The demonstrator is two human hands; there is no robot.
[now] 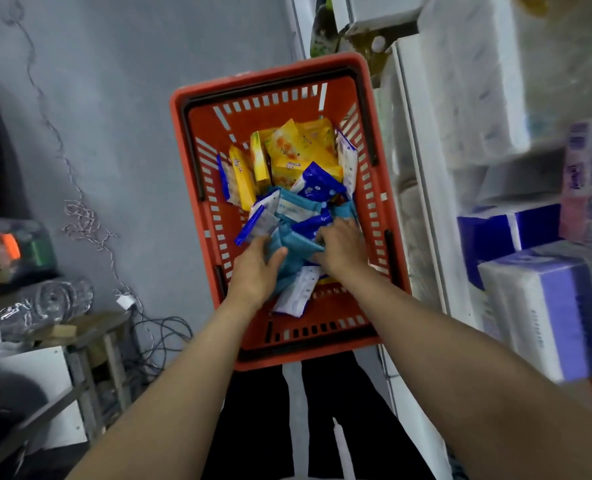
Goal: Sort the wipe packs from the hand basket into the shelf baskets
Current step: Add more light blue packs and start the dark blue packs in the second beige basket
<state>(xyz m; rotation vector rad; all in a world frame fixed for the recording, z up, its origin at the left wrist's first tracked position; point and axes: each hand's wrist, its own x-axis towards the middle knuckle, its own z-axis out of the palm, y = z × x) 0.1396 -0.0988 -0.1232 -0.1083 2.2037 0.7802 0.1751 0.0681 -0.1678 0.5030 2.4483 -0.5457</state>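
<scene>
My left hand (pixel 256 268) and right hand (pixel 339 245) both grip crinkly teal wipe packs (pixel 296 251) in the slotted red plastic hand basket (pixel 215 188); glossy yellow packs (pixel 298 150) pile beyond, white shelving (pixel 422 188) alongside right.

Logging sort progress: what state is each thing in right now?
Hand basket: on the floor, still holding packs.
Teal packs: gripped by both hands.
Yellow packs: piled at far end.
Left hand: gripping teal packs.
Right hand: gripping teal packs.
</scene>
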